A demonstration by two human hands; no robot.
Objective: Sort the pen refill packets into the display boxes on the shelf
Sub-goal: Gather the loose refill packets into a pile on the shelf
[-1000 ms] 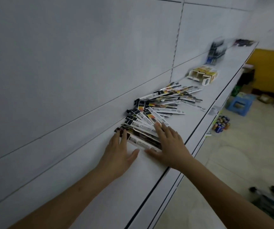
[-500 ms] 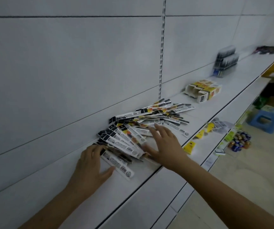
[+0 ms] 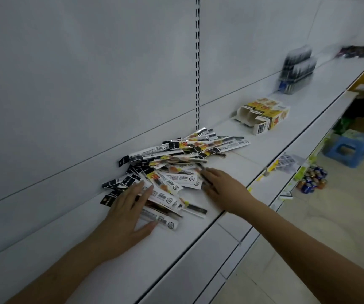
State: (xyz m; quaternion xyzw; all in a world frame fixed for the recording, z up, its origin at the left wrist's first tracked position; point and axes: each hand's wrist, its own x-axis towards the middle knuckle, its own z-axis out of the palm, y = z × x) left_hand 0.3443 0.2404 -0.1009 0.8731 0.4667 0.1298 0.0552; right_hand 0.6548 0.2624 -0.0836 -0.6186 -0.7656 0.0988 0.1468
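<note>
A loose heap of long, thin pen refill packets (image 3: pixel 176 165) in white, black and yellow lies on the white shelf (image 3: pixel 133 260) against the back panel. My left hand (image 3: pixel 128 213) lies flat with straight fingers on the heap's near end. My right hand (image 3: pixel 222 189) rests with straight fingers on the shelf at the heap's right side, fingertips touching packets. Further along the shelf lie yellow-and-white display boxes (image 3: pixel 264 115) on their sides, open ends toward me.
A stack of dark packaged goods (image 3: pixel 295 71) stands further down the shelf, and more dark items (image 3: pixel 356 51) lie at its far end. A lower shelf (image 3: pixel 286 163) holds tags and papers. On the floor are a blue stool (image 3: pixel 345 150) and cans (image 3: pixel 312 181).
Both hands have slid the near packets about, spreading the heap wider. The view has turned to show more of the shelf to the right.
</note>
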